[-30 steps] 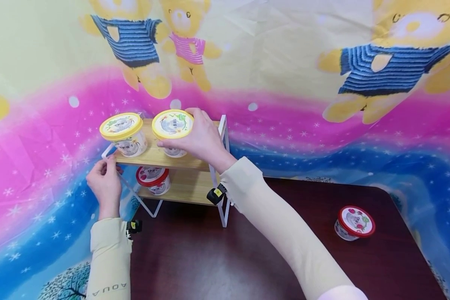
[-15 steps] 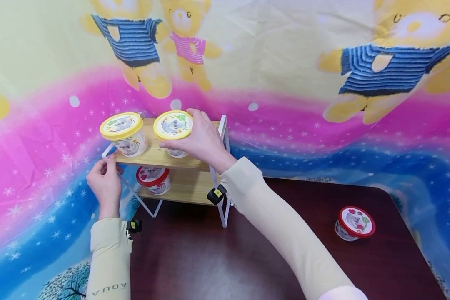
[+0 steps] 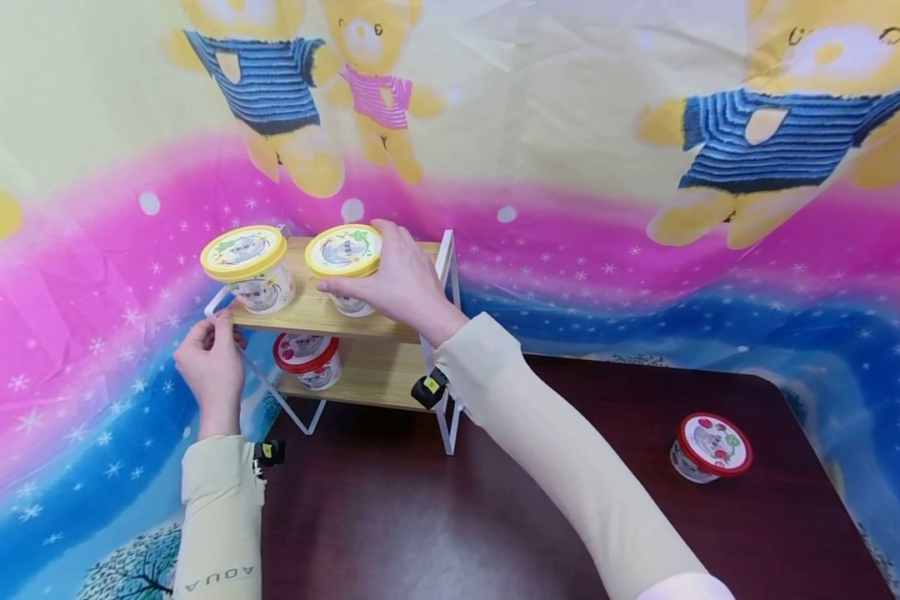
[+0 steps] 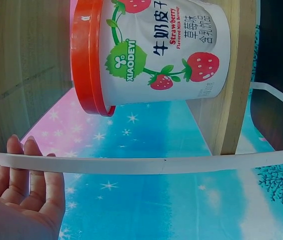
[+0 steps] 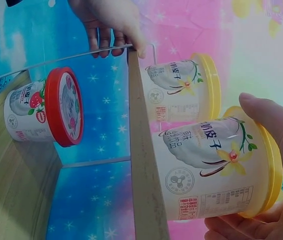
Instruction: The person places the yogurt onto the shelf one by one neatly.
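Observation:
My right hand (image 3: 405,279) grips a yellow-lidded white cup (image 5: 209,165) round its side, with the thumb at the lid. Its base is at the top board of a two-tier wooden shelf rack (image 3: 307,321), right of another yellow-lidded cup (image 3: 247,267). At the rack's left front corner, my left hand (image 3: 210,358) holds the board's edge and white metal frame; its fingers (image 4: 19,185) pass behind the white bar in the left wrist view. A red-lidded strawberry cup (image 4: 166,55) stands on the lower board, at its left end.
The rack stands on a dark reddish-brown table (image 3: 435,517). Far to the right on the tabletop sits another red-lidded cup (image 3: 708,447). Behind everything hangs a printed cloth (image 3: 555,167) with bears and snowflakes, close against the rack's back and left side.
My right hand and the yellow-lidded cup it grips have shifted very slightly, now a touch further left. The left hand and the other cups have stayed put.

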### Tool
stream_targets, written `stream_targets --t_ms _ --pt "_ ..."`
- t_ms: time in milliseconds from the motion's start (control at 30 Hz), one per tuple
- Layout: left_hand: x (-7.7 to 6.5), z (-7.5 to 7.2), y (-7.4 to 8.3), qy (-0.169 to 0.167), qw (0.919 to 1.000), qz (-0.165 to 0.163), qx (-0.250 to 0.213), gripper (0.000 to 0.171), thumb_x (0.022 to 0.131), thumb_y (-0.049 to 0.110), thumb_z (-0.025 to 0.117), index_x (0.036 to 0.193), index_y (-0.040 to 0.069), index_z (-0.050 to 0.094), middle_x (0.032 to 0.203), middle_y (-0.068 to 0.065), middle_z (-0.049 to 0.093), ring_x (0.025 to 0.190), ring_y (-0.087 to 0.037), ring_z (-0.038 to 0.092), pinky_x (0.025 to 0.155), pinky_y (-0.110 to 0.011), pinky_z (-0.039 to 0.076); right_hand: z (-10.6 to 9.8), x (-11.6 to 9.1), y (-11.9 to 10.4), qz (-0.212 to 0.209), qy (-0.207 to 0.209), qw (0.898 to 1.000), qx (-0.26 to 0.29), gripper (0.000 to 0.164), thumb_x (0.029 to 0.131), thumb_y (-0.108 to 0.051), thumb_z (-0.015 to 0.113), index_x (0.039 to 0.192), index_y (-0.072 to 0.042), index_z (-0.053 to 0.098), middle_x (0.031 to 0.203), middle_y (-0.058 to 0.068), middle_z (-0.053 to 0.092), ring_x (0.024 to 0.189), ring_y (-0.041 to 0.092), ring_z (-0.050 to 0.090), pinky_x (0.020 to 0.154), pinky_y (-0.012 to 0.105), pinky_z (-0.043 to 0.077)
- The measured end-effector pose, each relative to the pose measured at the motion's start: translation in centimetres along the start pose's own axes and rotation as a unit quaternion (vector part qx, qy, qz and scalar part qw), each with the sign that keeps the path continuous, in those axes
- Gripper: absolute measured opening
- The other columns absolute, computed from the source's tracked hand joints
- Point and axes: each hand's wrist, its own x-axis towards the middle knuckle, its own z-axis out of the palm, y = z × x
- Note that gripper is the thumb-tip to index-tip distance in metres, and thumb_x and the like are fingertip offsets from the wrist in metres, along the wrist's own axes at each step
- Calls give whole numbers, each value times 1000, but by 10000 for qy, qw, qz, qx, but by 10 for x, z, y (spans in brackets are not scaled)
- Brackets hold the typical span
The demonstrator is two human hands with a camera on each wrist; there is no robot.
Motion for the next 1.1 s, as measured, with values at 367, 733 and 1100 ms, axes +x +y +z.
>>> stream_targets --t_ms 367,733,1100 --pt "-1 0 2 8 9999 -76 -94 32 102 32 63 109 3 76 75 3 66 68 -10 62 67 -21 52 2 0 1 83 -1 9998 -190 108 72 -70 79 154 -19 31 137 -3 47 121 12 47 101 37 47" --pt "-1 1 0 28 10000 16 90 36 103 35 62 111 3 76 75 5 66 69 -9 63 67 -21 52 -5 -4 -1 -11 348 9994 -33 104 73 -73 76 154 -23 35 142 -4 45 124 11 45 99 35 48" --pt "0 0 1 0 9999 -122 -32 34 102 34 63 112 5 77 77 4 67 70 -11 63 68 -21 51 -15 -13 0 -313 757 9956 463 93 77 -70 75 150 -24 41 141 -7 48 127 10 47 102 37 45"
